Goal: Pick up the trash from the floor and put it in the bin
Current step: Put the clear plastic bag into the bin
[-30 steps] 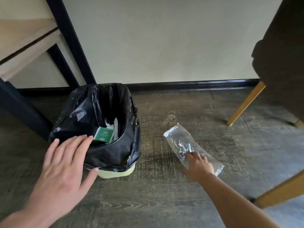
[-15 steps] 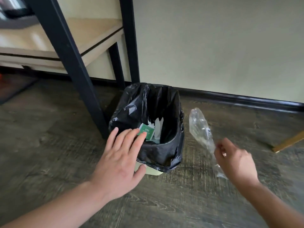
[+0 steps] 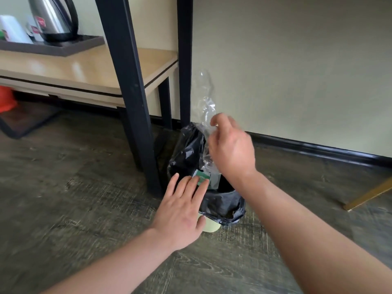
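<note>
The right hand (image 3: 230,149) is pinching the wrapper (image 3: 206,115) and holding it up over the bin (image 3: 222,203), the left hand (image 3: 180,211) (fingers flat, close together) is hovering near its rim, so letting go looks next.

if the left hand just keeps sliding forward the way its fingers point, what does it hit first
Most likely the black liner on the near rim of the bin. The left hand lies flat and open, fingers pointing up and right at the bin mouth, tips overlapping a green packet inside, though depth is hard to judge.
</note>
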The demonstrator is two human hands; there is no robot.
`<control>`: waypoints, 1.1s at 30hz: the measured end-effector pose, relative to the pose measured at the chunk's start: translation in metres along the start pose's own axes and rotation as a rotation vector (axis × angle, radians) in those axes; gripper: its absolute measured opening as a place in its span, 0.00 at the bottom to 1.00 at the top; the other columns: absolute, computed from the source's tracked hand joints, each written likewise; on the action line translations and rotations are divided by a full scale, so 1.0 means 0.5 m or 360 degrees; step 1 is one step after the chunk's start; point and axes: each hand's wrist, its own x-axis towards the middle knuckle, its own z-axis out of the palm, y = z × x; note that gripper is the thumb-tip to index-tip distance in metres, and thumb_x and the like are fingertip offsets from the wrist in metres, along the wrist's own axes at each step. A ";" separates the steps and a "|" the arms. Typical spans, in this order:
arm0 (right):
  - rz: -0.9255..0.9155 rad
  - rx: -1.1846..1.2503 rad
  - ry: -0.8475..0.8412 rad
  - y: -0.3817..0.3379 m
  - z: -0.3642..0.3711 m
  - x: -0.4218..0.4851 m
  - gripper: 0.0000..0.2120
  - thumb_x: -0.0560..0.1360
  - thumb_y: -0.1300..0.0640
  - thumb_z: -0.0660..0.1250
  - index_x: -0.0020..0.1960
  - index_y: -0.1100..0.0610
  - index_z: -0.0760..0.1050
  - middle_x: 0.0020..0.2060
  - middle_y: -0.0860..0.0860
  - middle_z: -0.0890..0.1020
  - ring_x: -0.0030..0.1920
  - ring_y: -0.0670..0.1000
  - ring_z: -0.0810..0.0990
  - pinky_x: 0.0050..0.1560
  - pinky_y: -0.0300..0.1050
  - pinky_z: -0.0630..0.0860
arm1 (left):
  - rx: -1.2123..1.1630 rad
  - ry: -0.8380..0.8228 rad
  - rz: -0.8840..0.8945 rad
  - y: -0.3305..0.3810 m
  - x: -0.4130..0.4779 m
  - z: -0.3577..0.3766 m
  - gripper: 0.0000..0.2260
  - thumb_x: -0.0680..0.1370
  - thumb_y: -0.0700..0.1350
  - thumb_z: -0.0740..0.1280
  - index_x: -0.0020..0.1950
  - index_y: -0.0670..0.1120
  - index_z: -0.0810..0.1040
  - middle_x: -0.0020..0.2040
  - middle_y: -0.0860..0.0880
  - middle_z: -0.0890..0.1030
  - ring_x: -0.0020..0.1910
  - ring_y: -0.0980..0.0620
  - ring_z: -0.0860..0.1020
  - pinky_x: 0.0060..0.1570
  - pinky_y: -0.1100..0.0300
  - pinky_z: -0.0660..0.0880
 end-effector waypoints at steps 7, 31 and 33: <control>0.0531 -0.0625 -0.1244 0.030 0.105 -0.037 0.16 0.79 0.60 0.63 0.65 0.58 0.77 0.63 0.58 0.79 0.59 0.63 0.83 0.48 0.52 0.78 | -0.0036 -0.0040 -0.0023 0.003 0.000 -0.014 0.35 0.79 0.59 0.57 0.81 0.43 0.53 0.80 0.41 0.63 0.81 0.40 0.58 0.81 0.38 0.45; 0.0353 -0.0151 -0.0692 0.058 -0.167 -0.039 0.15 0.81 0.56 0.62 0.62 0.48 0.83 0.58 0.44 0.88 0.57 0.50 0.87 0.59 0.45 0.81 | -0.0494 0.0145 -0.0067 -0.012 -0.007 -0.039 0.23 0.77 0.55 0.59 0.70 0.48 0.63 0.74 0.48 0.64 0.75 0.49 0.65 0.81 0.55 0.51; 0.0414 -0.0096 -0.0548 0.064 -0.246 -0.045 0.12 0.80 0.55 0.64 0.59 0.47 0.83 0.54 0.42 0.88 0.50 0.47 0.87 0.53 0.42 0.80 | -0.0503 0.0159 -0.0056 -0.015 -0.007 -0.047 0.23 0.78 0.56 0.59 0.70 0.49 0.65 0.74 0.49 0.64 0.75 0.50 0.64 0.80 0.58 0.52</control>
